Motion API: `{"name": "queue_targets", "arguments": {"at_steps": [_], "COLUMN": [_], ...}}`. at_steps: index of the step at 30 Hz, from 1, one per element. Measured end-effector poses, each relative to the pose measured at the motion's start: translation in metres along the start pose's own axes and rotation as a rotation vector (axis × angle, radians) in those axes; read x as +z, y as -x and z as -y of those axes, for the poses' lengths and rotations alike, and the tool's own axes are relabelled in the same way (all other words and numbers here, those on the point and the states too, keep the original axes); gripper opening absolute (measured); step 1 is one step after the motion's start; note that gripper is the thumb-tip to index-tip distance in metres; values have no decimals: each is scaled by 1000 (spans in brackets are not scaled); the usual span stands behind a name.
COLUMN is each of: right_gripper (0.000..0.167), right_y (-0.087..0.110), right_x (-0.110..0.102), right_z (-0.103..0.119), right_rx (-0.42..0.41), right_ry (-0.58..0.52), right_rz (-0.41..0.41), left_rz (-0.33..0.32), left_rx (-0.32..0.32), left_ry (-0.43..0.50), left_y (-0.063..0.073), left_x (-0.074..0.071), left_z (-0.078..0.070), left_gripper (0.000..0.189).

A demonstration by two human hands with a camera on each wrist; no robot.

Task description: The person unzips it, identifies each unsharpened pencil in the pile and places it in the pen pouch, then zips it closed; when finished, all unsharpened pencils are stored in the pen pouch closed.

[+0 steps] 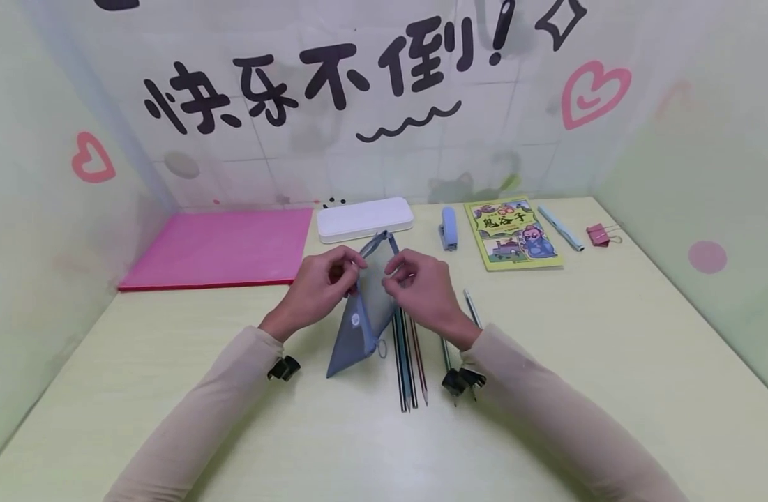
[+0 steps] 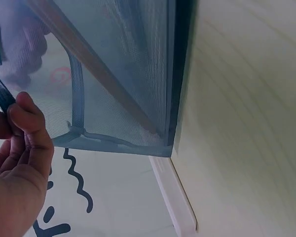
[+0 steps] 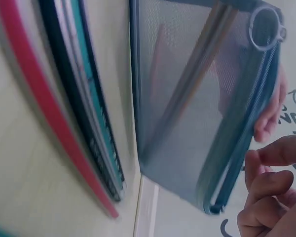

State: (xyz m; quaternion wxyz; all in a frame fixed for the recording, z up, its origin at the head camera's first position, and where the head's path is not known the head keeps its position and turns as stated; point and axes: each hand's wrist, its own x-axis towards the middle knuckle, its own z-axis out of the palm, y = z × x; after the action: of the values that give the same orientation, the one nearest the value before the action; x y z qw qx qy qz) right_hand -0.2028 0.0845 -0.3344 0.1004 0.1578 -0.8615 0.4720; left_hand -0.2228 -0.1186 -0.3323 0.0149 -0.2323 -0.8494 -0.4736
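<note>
A blue-grey mesh zipper pouch (image 1: 352, 341) stands tilted above the table, its top parted. My left hand (image 1: 317, 282) pinches the dark edge band of its opening; the left wrist view shows finger and thumb on that band. Opposite, my right hand (image 1: 424, 289) has curled fingers with thumb and index right at the other edge of the opening, pinching there. Through the mesh, long slim pencil-like sticks (image 3: 195, 74) lie slanted inside. A zipper ring (image 3: 266, 28) hangs at the near end. Several pencils (image 1: 405, 362) lie beside the pouch.
More pencils (image 1: 446, 354) lie under my right wrist. Along the back are a pink folder (image 1: 220, 247), a white case (image 1: 365, 219), a blue stapler (image 1: 448, 229), a yellow booklet (image 1: 512, 233), a light-blue pen (image 1: 561, 228) and a pink binder clip (image 1: 599, 236). Walls enclose the table.
</note>
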Motion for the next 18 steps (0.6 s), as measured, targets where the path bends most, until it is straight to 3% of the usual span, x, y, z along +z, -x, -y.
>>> {"name": "queue_targets", "arguments": {"at_steps": [3, 6, 18], "right_gripper": [5, 4, 5], "right_y": [4, 9, 17], "right_x": [-9, -17, -15], "right_z": [-6, -11, -27], "right_rx": [-26, -13, 19], "right_ry": [17, 51, 184], "right_rz": [-34, -6, 405], "left_rz": [-2, -10, 1], "left_rx": [-3, -8, -3], "left_ry": [8, 4, -8], "left_y": [1, 2, 4], "left_x": [-3, -5, -9], "left_z": [1, 2, 3], "left_gripper": [18, 17, 20]}}
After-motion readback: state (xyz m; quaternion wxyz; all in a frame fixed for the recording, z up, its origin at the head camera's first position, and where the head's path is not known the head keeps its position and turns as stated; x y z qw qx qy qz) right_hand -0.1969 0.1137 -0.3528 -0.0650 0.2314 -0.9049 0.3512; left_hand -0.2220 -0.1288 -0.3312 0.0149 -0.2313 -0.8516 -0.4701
